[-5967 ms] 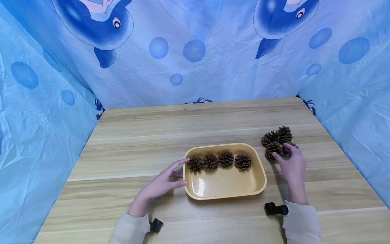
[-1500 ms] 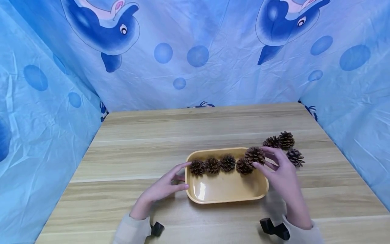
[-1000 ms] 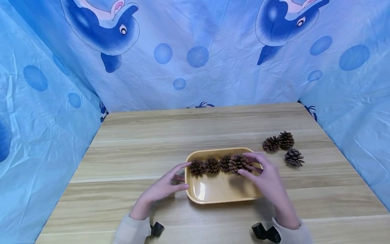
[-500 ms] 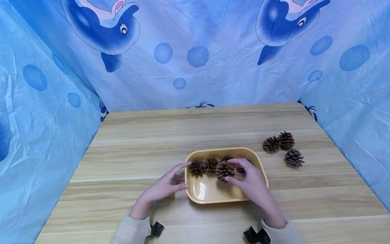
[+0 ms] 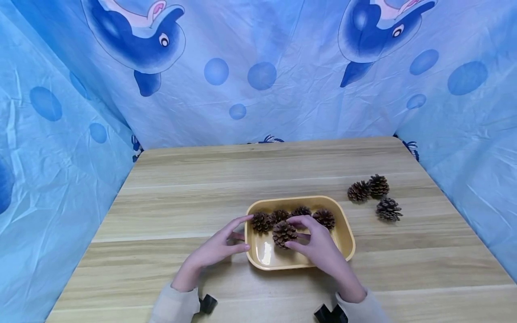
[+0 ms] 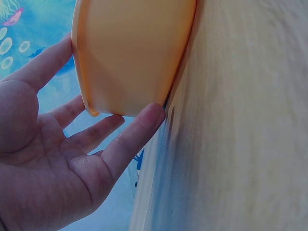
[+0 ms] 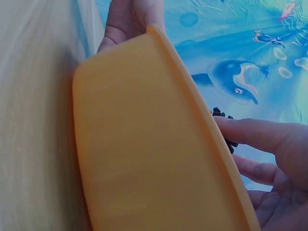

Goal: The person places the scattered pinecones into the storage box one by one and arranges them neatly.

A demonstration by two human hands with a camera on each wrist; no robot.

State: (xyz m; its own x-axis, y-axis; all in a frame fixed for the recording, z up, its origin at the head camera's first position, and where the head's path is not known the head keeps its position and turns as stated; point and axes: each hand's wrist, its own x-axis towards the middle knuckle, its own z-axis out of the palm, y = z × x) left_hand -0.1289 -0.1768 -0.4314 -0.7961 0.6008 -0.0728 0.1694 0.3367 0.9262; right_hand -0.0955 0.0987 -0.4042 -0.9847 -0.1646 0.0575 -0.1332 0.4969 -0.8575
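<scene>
A yellow oval-cornered tray stands on the table, with a row of pine cones along its far inner side. My right hand pinches another pine cone between thumb and fingers, over the tray's left-middle part, in front of the row. Whether this cone touches the tray floor I cannot tell. In the right wrist view the tray wall hides most of it. My left hand rests its fingertips on the tray's left end; in the left wrist view its fingers are spread, fairly straight, against the outer wall.
To the tray's right, two pine cones lie side by side and a third pine cone sits just nearer. The wooden table is bounded at the back and sides by a blue dolphin-printed curtain.
My right hand has picked a pine cone from the group at the right and carried it left into the tray, past the row's right end. The left hand keeps its place on the tray.
</scene>
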